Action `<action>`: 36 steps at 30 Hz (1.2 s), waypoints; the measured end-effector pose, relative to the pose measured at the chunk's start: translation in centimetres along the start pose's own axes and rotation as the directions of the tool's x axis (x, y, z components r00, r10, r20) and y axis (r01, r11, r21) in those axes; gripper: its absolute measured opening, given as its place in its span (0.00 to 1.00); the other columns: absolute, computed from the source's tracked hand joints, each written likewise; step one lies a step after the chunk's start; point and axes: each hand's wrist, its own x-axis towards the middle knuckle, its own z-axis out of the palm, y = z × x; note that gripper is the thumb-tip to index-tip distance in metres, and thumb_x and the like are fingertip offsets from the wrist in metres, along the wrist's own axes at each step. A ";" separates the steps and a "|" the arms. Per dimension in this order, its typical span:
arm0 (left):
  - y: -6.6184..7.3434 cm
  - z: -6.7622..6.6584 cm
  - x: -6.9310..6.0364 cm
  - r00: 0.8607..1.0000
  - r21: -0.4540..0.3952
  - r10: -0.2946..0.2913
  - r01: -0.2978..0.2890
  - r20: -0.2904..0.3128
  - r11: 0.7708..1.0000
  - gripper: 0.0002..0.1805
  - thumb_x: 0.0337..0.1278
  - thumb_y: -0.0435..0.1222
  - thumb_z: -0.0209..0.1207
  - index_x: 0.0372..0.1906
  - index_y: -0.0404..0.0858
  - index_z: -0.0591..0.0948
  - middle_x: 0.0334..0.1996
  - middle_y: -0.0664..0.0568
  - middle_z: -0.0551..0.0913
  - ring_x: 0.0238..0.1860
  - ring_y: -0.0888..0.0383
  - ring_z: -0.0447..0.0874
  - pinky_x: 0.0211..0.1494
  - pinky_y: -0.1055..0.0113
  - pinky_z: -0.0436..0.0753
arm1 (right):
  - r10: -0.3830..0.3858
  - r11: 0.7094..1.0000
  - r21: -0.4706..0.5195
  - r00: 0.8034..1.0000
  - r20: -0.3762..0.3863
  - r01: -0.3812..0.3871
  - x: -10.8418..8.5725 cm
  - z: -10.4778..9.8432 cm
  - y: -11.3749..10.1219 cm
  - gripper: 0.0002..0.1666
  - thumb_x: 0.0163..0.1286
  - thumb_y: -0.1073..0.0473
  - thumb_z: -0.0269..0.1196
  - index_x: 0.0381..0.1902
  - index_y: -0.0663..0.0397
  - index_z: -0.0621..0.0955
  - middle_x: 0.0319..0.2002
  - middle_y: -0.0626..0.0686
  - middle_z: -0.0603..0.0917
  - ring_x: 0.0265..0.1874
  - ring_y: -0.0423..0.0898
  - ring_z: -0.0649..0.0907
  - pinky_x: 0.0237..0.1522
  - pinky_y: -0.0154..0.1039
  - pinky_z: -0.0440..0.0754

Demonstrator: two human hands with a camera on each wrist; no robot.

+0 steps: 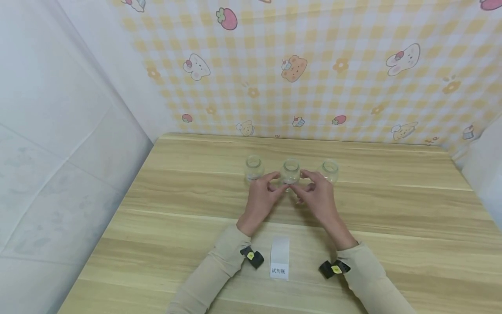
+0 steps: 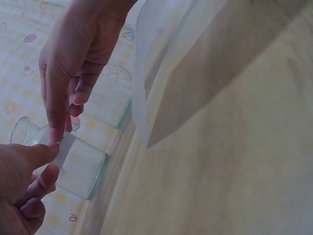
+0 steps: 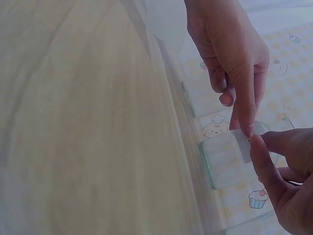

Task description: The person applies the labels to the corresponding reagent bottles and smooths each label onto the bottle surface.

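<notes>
Three clear glass jars stand in a row, and both hands are at the middle jar [image 1: 290,168] [image 2: 82,171] [image 3: 222,159]. The left hand [image 1: 262,198] [image 2: 19,178] [image 3: 234,54] holds its left side, index finger along the glass and thumb at the front. From the other side the right hand [image 1: 319,198] [image 2: 80,54] [image 3: 293,171] grips it in the same way. Both thumb tips meet on a small white label [image 2: 63,152] [image 3: 241,144] with dark print, lying across the jar's front; the thumbs partly cover it.
The left jar [image 1: 253,168] and right jar [image 1: 330,168] stand close beside the hands. A pale strip [image 1: 280,250] with a printed white end [image 1: 279,271] lies on the wooden table [image 1: 176,196] between the forearms. Behind the table hangs a yellow checked cloth [image 1: 251,78].
</notes>
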 end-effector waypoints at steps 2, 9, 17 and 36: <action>0.0 0.0 0.0 1.000 0.003 0.005 -0.005 -0.001 1.000 0.23 0.60 0.36 0.73 0.55 0.26 0.83 0.30 0.40 0.89 0.20 0.61 0.84 0.25 0.75 0.80 | -0.001 1.000 -0.009 1.000 -0.005 0.001 0.0 0.1 0.1 0.32 0.63 0.63 0.76 0.62 0.70 0.79 0.51 0.61 0.83 0.18 0.42 0.86 0.46 0.37 0.84; -0.1 -0.1 0.0 1.000 0.012 0.019 -0.019 0.006 1.000 0.22 0.61 0.37 0.72 0.54 0.27 0.84 0.37 0.36 0.89 0.22 0.58 0.85 0.27 0.75 0.81 | 0.006 1.000 -0.004 1.000 -0.013 -0.007 0.0 0.1 0.2 0.31 0.64 0.62 0.75 0.62 0.69 0.80 0.50 0.59 0.83 0.18 0.43 0.86 0.55 0.48 0.82; -0.2 -0.2 0.0 0.998 0.028 0.058 -0.059 0.012 0.998 0.19 0.63 0.33 0.69 0.54 0.25 0.84 0.40 0.37 0.90 0.22 0.59 0.84 0.27 0.76 0.81 | -0.016 1.000 0.005 1.000 -0.009 0.016 0.0 -0.2 0.3 0.28 0.65 0.65 0.74 0.61 0.71 0.80 0.48 0.61 0.84 0.18 0.43 0.86 0.38 0.21 0.80; -0.3 -0.3 -0.1 0.999 -0.012 0.022 -0.021 0.033 1.000 0.16 0.70 0.30 0.63 0.58 0.26 0.83 0.19 0.43 0.85 0.15 0.63 0.77 0.18 0.75 0.74 | 0.010 1.000 0.027 1.000 0.014 -0.010 0.1 -0.5 0.3 0.24 0.68 0.69 0.70 0.61 0.70 0.81 0.42 0.61 0.83 0.18 0.45 0.86 0.25 0.31 0.84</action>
